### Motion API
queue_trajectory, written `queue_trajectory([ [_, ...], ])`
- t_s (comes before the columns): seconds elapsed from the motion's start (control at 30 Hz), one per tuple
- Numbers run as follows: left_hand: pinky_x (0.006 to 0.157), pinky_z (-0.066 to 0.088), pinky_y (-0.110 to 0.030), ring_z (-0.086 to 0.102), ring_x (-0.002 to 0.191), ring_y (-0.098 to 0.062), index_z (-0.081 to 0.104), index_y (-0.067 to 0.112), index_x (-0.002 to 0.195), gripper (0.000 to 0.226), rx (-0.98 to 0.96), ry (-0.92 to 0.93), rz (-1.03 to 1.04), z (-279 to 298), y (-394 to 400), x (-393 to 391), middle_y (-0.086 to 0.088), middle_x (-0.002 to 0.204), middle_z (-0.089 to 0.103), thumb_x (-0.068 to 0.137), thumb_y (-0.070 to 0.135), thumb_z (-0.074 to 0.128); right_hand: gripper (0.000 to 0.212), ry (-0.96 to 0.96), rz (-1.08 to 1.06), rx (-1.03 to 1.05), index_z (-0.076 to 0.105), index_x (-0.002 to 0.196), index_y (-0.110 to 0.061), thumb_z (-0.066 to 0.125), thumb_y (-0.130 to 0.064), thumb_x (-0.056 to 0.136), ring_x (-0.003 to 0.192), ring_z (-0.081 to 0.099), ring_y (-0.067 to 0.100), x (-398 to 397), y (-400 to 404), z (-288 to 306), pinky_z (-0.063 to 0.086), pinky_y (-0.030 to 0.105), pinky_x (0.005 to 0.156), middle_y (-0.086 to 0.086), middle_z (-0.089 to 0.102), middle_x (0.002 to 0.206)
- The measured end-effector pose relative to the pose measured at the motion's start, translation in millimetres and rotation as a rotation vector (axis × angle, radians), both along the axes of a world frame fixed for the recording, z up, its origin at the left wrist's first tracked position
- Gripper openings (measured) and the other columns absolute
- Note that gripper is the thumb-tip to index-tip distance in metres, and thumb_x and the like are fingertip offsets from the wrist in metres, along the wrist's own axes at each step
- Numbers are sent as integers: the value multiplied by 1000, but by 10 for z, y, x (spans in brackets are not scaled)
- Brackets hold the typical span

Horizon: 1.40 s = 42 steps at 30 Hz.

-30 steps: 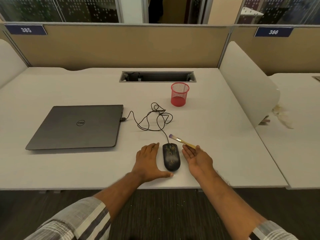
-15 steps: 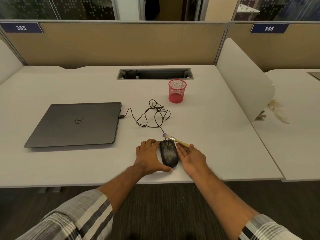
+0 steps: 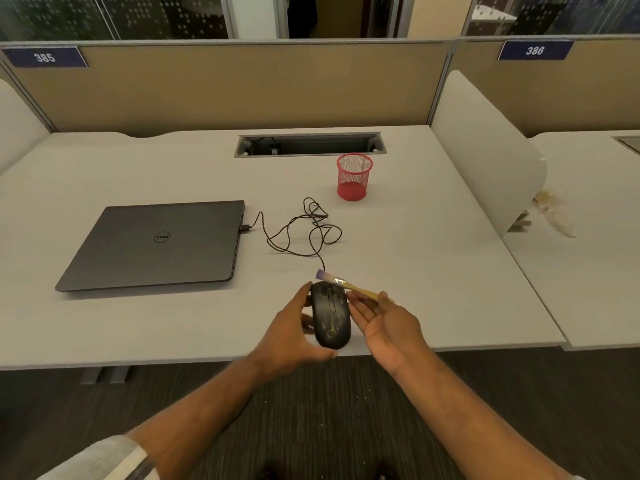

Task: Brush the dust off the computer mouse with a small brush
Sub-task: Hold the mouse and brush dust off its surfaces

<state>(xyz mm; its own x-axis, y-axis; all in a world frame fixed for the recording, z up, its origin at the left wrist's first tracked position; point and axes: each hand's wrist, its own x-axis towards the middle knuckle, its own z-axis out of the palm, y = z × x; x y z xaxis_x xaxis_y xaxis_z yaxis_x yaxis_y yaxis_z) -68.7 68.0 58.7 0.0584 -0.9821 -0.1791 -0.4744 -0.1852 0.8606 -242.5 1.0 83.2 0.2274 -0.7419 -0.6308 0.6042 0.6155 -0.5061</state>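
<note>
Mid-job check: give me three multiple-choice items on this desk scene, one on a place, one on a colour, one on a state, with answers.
1. Where is the brush?
A. in the mesh cup
B. on the desk just beyond the right hand
C. on the laptop

2. What colour is the mesh cup?
A. red
B. blue
C. green

3. What state is the laptop in?
A. open
B. lid shut
C. upside down

Answers: 1 B, it lies by the right hand fingertips, next to the mouse. 2 A, the mesh is plainly red. 3 B, the lid logo faces up.
</note>
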Motion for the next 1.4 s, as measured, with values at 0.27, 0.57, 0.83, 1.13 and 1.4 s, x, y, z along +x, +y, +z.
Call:
queue_trajectory([
  [0.27,98,61,-37,58,132,-26,1,42,161,137,76,301,5,91,423,-84,6,158,34,64,9,92,32,-27,81,-9,56,121,4,36,-17,106,105,70,35,-91,357,178,47,49,104,29,70,111],
  [0.57,96,62,-41,58,131,-27,0,35,162,135,67,397,31,227,619,-217,4,154,36,69,-12,86,28,0,127,-73,56,115,-1,36,-18,106,103,71,34,-172,499,370,50,50,100,27,71,110],
  [0.83,96,62,-45,62,124,-28,20,37,153,124,82,383,70,323,744,-166,5,145,42,62,-8,91,30,157,43,-225,58,109,-5,34,-22,107,89,76,31,-312,488,572,57,39,75,22,76,98],
  [1.13,95,62,-46,61,128,-26,22,47,152,128,108,383,23,377,887,-144,13,146,42,53,13,95,17,722,40,-776,58,108,-21,42,-25,102,70,75,19,-498,558,836,60,23,60,5,76,82],
  [1.4,101,59,-41,59,132,-19,26,64,140,127,125,457,56,315,956,-177,7,143,50,51,7,95,30,1060,150,-1102,52,113,-23,40,-42,94,75,70,8,-407,730,899,58,19,64,-2,69,81],
])
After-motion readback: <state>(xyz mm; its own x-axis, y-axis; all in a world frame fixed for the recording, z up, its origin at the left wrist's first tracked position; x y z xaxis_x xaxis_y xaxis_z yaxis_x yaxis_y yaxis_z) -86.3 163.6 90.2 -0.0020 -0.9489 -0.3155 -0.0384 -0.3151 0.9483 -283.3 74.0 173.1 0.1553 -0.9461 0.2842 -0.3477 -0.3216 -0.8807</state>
